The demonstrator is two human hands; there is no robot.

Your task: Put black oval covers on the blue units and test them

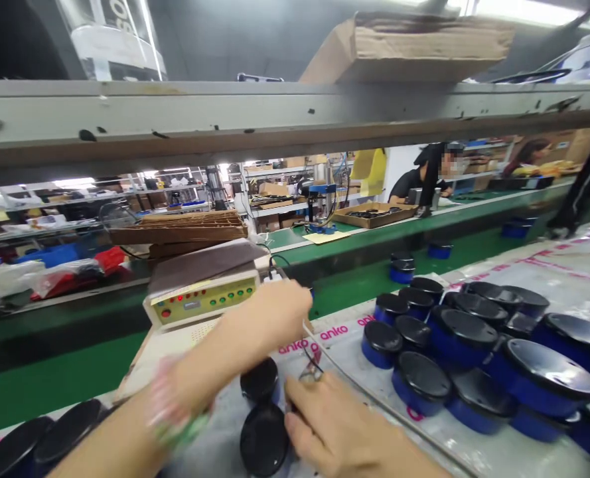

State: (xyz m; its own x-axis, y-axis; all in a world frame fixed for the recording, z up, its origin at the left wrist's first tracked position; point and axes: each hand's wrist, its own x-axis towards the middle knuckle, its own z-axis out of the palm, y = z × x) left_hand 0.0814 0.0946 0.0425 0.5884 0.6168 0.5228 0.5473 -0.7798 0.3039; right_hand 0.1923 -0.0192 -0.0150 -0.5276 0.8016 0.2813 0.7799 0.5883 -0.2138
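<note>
My left hand [292,309] reaches across in front of the tester box [202,299], wrist bent, its fingers hidden behind the back of the hand. Below it my right hand [329,418] is closed, fingers curled around something I cannot make out; a small shiny piece and a thin dark wire [312,358] show at its fingertips. Beside those fingers stands a round blue container with a black top [263,439], with a similar black-topped one [259,380] just behind. Whether the right hand touches the nearer one I cannot tell.
Many blue, black-topped containers [421,382] crowd the right, some stacked; others [68,431] stand lower left. A pale rod or cord [389,405] runs across the plastic-covered surface. Behind lies a green conveyor [344,285]. Overhead spans a shelf beam [255,109]. Two people sit beyond.
</note>
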